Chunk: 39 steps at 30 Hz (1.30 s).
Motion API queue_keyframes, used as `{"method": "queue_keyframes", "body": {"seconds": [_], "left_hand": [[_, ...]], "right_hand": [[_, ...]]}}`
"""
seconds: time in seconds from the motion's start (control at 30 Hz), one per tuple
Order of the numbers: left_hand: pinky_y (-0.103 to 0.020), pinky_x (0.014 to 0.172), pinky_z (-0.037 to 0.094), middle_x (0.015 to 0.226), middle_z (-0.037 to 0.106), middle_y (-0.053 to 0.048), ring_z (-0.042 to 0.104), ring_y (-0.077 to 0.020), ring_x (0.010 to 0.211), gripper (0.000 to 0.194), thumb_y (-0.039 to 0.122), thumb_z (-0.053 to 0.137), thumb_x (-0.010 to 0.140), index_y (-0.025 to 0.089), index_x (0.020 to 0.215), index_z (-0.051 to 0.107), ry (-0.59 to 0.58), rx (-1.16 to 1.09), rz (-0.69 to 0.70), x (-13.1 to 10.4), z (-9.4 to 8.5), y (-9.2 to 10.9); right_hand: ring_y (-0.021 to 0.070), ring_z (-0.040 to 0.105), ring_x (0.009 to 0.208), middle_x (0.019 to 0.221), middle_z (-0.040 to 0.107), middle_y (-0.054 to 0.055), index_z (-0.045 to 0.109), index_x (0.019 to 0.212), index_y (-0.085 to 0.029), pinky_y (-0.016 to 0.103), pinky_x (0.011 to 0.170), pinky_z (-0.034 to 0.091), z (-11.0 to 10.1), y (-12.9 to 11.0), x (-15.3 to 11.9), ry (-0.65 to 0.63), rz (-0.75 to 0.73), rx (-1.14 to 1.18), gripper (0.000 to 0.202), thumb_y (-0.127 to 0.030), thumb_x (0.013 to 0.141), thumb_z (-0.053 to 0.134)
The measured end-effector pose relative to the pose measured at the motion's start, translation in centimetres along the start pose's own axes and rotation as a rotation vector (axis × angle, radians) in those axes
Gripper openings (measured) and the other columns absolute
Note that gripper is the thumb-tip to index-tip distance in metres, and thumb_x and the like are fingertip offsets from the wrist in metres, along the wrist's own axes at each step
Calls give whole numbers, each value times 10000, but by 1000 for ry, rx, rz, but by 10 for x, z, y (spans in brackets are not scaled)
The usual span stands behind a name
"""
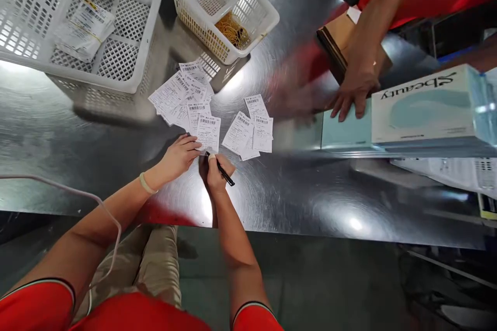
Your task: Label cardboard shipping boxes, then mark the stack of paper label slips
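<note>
Printed paper slips with barcodes overlap in a loose pile on the shiny metal table. My left hand rests with its fingertips on the lower left edge of the nearest slip, fingers stretched out and nothing gripped. Just right of it, my right hand is closed around a black pen, whose tip is at that slip's bottom edge. A smaller group of slips lies to the right of my right hand.
A large white basket with wrapped packets stands upper left. Beside it, a smaller basket holds yellow rubber bands. At right, another person's hand touches a pale green box near a labelled box. A cable crosses my left arm.
</note>
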<state>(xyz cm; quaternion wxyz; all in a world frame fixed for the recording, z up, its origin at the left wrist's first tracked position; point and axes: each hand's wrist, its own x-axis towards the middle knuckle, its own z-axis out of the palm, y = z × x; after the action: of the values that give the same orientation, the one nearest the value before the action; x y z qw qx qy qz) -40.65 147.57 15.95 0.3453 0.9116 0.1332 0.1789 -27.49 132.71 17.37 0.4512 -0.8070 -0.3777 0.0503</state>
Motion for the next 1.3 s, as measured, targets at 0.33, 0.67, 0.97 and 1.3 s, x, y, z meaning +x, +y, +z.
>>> {"method": "queue_keyframes", "body": {"seconds": [0.33, 0.67, 0.97, 1.3], "left_hand": [[-603, 1318, 538, 1360, 864, -96, 729, -309, 1445, 363, 94, 616, 1068, 271, 1130, 926, -4, 15, -27, 0, -1, 2], [-611, 1330, 535, 1382, 863, -91, 728, -312, 1469, 357, 71, 657, 1068, 283, 1151, 932, -9, 3, -40, 0, -2, 3], [-618, 1309, 548, 1365, 868, -85, 739, -312, 1447, 342, 84, 653, 1067, 282, 1130, 925, -1, 6, -40, 1, -2, 3], [-634, 1307, 547, 1368, 862, -113, 728, -319, 1449, 348, 107, 609, 1086, 252, 1144, 921, -16, 14, -30, 0, -3, 4]], "right_hand": [[153, 455, 568, 598, 510, -23, 441, 663, -274, 325, 573, 390, -2, -7, 0, 32, -53, -16, 573, -530, 1174, 478], [160, 462, 564, 599, 486, -17, 463, 645, -271, 329, 575, 401, -3, -6, -1, 50, -21, -18, 604, -538, 1187, 469], [156, 455, 548, 587, 470, -24, 420, 632, -275, 334, 571, 381, -4, -8, 0, 59, -20, -9, 624, -545, 1192, 476], [155, 415, 558, 588, 447, -31, 421, 652, -278, 326, 566, 366, -5, -7, -3, 81, -123, -85, 588, -486, 1200, 472]]}}
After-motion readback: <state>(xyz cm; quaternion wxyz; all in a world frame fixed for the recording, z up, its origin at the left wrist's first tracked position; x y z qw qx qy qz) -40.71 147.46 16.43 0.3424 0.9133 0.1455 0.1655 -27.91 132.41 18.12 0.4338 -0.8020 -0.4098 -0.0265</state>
